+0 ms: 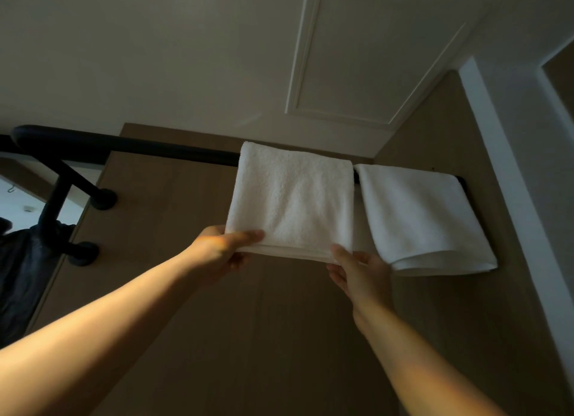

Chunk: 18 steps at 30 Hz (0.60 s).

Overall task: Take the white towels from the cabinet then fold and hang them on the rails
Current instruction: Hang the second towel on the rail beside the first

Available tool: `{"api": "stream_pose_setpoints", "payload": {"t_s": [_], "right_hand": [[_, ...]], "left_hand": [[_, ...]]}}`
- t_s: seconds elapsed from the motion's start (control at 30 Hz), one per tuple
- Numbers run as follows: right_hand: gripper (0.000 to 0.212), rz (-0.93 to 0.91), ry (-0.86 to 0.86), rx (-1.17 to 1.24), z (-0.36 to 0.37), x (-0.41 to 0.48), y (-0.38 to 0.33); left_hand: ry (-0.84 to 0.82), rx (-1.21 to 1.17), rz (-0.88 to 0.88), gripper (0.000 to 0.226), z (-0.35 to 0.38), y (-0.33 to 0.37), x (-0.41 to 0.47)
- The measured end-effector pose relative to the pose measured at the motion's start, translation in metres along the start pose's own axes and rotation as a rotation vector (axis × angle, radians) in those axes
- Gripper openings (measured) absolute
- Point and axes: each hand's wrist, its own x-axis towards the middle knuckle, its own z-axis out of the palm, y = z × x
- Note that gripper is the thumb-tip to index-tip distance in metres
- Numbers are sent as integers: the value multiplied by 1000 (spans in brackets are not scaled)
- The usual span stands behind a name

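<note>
The rail [139, 148] is being filled: toward 3 o'clock the first towel [419, 217] is hanging folded, apparently finished. At its 9 o'clock side the second towel [292, 201] is being draped, its bottom corners being pinched by the left hand [217, 251] and right hand [357, 269]; only straightening seems left.

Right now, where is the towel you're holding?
Head view, centre: the held towel drapes the black rail, left of the second towel, gripped below by left hand and right hand.
</note>
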Motion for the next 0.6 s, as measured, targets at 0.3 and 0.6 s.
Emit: {"api": "stream_pose_setpoints", "payload": {"t_s": [0.3,0.6], "right_hand": [[31,-680,-127,-825,5,-37,-42],[53,-1080,-184,-1519,89,51,-96]], "left_hand": [[3,-34,17,50,-4,-10,8],[5,-51,26,52,-5,-14,12]]}}
